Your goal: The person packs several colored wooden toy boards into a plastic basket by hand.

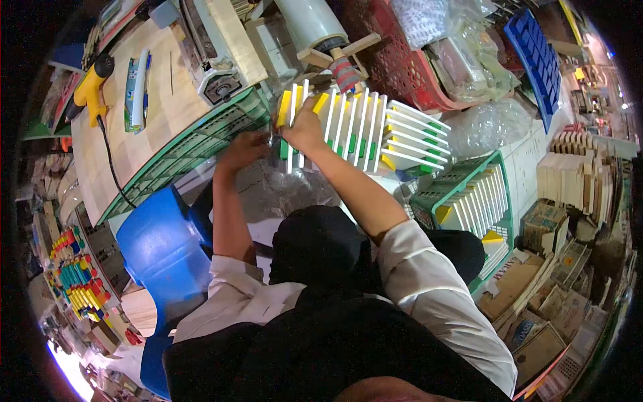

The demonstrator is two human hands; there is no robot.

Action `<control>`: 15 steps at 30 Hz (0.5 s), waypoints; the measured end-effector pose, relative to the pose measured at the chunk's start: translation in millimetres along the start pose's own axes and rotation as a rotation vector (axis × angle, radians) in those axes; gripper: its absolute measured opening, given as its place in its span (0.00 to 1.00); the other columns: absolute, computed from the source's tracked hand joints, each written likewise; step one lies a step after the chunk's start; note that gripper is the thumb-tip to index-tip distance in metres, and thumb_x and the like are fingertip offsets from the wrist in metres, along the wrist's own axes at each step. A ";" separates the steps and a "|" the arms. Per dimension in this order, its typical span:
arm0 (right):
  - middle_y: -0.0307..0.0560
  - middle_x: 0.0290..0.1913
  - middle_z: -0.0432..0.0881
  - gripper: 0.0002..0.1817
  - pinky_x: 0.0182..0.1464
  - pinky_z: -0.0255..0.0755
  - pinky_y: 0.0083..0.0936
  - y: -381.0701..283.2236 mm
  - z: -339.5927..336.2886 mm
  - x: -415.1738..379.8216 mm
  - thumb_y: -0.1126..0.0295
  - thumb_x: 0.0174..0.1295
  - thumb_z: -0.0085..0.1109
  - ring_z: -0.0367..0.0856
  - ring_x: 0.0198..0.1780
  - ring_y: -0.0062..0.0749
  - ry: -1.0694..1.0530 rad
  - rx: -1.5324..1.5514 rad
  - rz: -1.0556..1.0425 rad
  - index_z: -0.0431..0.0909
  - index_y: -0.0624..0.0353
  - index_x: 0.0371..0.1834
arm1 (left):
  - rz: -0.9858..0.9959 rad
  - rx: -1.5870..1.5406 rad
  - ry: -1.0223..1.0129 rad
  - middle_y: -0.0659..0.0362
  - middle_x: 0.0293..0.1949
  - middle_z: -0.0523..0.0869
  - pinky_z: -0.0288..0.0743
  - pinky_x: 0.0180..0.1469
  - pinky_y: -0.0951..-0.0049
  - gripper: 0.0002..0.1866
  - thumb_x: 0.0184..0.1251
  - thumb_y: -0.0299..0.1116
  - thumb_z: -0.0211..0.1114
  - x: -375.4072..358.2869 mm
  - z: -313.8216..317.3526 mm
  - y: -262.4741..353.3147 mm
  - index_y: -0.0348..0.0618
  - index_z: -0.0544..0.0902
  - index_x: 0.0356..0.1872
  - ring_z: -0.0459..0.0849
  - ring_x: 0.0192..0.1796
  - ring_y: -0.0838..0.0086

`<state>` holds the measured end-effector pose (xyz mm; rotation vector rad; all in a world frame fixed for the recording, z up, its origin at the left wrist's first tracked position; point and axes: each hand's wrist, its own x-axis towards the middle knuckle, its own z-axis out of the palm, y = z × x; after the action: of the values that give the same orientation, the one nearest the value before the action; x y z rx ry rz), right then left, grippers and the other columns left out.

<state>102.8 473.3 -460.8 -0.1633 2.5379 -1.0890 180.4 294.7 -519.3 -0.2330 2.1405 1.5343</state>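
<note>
A row of thin white boards [358, 134] with yellow and green pieces between them stands in front of me. My right hand [305, 128] is closed on the white board near the left end of this row, between two yellow blocks. Beside that end, my left hand [245, 149] has its fingers curled together, close to the green crate's corner. What its fingertips hold, if anything, is hidden. Crumpled clear plastic [298, 187] lies below both hands.
At left, a wooden board [144, 87] on a green crate [181, 157] carries a yellow heat gun [90, 94]. A blue plastic chair [164, 234] stands beside me. More white boards fill a green basket [499, 234] at right. A red crate [402, 60] sits behind.
</note>
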 end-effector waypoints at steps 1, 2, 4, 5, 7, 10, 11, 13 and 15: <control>0.70 0.34 0.79 0.35 0.44 0.75 0.44 -0.9 -9.0 -7.5 0.70 0.43 0.67 0.80 0.40 0.63 -0.021 0.035 -0.042 0.54 0.70 0.50 | 0.017 -0.109 0.067 0.58 0.37 0.84 0.74 0.39 0.75 0.24 0.55 0.33 0.65 -11.7 -0.4 8.7 0.36 0.77 0.55 0.79 0.36 0.75; 0.70 0.34 0.79 0.35 0.44 0.75 0.44 -1.1 -19.3 -14.8 0.70 0.43 0.67 0.80 0.40 0.63 -0.014 0.038 -0.033 0.54 0.70 0.50 | 0.033 -0.217 0.132 0.58 0.37 0.84 0.74 0.40 0.76 0.23 0.57 0.32 0.64 -19.2 -0.6 14.6 0.35 0.78 0.55 0.79 0.36 0.76; 0.71 0.32 0.78 0.35 0.42 0.75 0.45 -17.3 -56.5 -38.4 0.68 0.45 0.67 0.80 0.38 0.64 -0.050 -0.085 -0.088 0.55 0.72 0.51 | 0.066 -0.194 0.175 0.58 0.38 0.84 0.74 0.41 0.74 0.21 0.58 0.30 0.62 -23.1 -1.5 15.3 0.34 0.78 0.54 0.79 0.37 0.76; 0.71 0.31 0.78 0.37 0.42 0.74 0.46 -25.8 -78.9 -51.5 0.67 0.45 0.67 0.79 0.37 0.65 -0.089 -0.072 -0.093 0.55 0.73 0.53 | 0.097 -0.177 0.229 0.57 0.39 0.85 0.74 0.43 0.73 0.20 0.60 0.29 0.61 -24.2 -1.8 15.9 0.33 0.78 0.53 0.80 0.38 0.75; 0.66 0.26 0.78 0.40 0.36 0.73 0.43 -27.6 -111.5 -78.7 0.67 0.49 0.65 0.81 0.30 0.58 -0.068 -0.065 -0.129 0.51 0.73 0.59 | 0.073 -0.065 0.235 0.57 0.42 0.84 0.74 0.45 0.73 0.19 0.61 0.31 0.61 -23.6 -3.1 27.8 0.34 0.78 0.53 0.80 0.39 0.75; 0.64 0.39 0.80 0.39 0.43 0.73 0.35 -40.2 -178.2 -128.5 0.69 0.49 0.64 0.82 0.38 0.50 0.047 0.042 -0.131 0.56 0.66 0.64 | 0.137 -0.018 0.214 0.58 0.43 0.84 0.73 0.48 0.73 0.20 0.64 0.36 0.61 -4.7 -3.4 3.0 0.34 0.78 0.53 0.79 0.41 0.74; 0.64 0.47 0.78 0.38 0.53 0.70 0.32 -38.0 -200.8 -141.7 0.69 0.48 0.66 0.80 0.48 0.44 0.122 0.096 -0.182 0.60 0.67 0.63 | 0.204 -0.090 0.195 0.60 0.43 0.83 0.72 0.48 0.73 0.21 0.64 0.39 0.60 6.2 -4.1 -7.6 0.35 0.78 0.54 0.78 0.42 0.73; 0.55 0.50 0.77 0.40 0.59 0.65 0.29 -48.5 -254.6 -176.3 0.69 0.46 0.70 0.74 0.54 0.38 0.309 0.184 -0.175 0.62 0.69 0.63 | 0.136 -0.129 0.056 0.59 0.45 0.82 0.70 0.51 0.74 0.24 0.65 0.42 0.60 2.4 -10.6 26.0 0.33 0.76 0.56 0.78 0.46 0.73; 0.48 0.49 0.77 0.38 0.56 0.67 0.25 -32.0 -296.7 -212.4 0.71 0.47 0.70 0.75 0.51 0.34 0.556 0.159 -0.195 0.63 0.68 0.62 | 0.038 -0.241 0.079 0.58 0.47 0.81 0.69 0.52 0.74 0.26 0.66 0.39 0.61 2.7 -2.4 48.9 0.30 0.73 0.59 0.77 0.48 0.74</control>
<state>184.6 704.3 -188.6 -0.0719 2.9409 -1.5909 157.3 310.1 -478.9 -0.3416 2.0261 1.8345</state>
